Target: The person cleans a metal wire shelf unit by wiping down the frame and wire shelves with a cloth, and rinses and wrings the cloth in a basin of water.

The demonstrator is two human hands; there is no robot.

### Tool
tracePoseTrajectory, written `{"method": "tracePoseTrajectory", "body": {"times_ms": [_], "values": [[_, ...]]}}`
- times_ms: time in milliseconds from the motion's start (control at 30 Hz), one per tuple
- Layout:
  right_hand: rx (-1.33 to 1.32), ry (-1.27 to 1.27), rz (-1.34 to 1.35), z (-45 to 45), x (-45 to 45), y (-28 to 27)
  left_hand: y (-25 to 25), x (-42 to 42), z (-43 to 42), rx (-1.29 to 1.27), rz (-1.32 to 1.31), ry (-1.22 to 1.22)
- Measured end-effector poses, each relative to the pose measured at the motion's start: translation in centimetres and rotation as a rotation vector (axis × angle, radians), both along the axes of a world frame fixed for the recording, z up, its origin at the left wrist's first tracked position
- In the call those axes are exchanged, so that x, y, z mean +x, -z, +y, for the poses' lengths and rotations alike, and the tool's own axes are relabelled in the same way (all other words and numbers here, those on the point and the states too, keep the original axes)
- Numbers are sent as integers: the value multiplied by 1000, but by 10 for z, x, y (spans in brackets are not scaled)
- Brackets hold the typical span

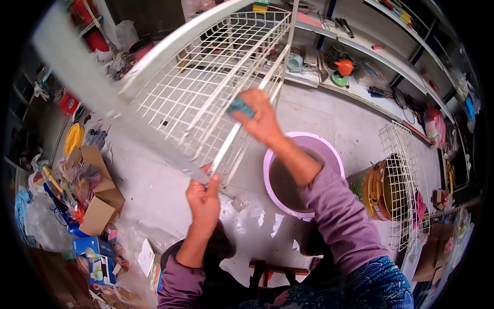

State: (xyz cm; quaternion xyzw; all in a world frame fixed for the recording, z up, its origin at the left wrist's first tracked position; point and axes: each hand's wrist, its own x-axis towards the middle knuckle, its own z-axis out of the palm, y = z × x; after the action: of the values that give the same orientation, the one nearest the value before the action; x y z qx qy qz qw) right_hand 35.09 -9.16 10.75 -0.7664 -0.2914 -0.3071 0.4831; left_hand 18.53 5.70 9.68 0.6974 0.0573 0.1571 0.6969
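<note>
A white wire rack [175, 98] with a metal frame stands tilted in front of me. My left hand [202, 198] is closed around the lower corner of its frame. In my right hand [261, 117] is a green scouring pad [240, 107], pressed against a white bar of the rack. Below my right forearm a pink basin [329, 147] of murky water rests on the floor; part of its rim is hidden by the arm.
At left lie an open cardboard box [100, 206], a blue box [95, 255] and a coiled yellow hose [74, 139]. Shelves [355, 44] with tools line the back. On the right, a wire panel [404, 180] leans by a bucket [374, 190].
</note>
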Motion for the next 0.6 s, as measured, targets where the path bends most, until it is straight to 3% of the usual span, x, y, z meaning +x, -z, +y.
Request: {"method": "tracePoseTrajectory", "body": {"times_ms": [100, 233, 333, 400, 500, 600], "values": [[-29, -172, 8, 36, -50, -10, 0, -7, 26, 3, -18, -53], [-64, -240, 35, 85, -114, -12, -6, -10, 59, -86, -51, -381], [-89, -294, -6, 91, -108, -8, -18, -10, 73, -172, 59, -638], [-125, -315, -27, 87, -92, -5, -19, -12, 82, -129, 46, -631], [-134, -109, -24, 51, -48, -5, -22, -7, 84, -48, 74, -738], [-160, 76, -67, -1, 5, -3, -14, -10, 91, -49, 56, -674]]}}
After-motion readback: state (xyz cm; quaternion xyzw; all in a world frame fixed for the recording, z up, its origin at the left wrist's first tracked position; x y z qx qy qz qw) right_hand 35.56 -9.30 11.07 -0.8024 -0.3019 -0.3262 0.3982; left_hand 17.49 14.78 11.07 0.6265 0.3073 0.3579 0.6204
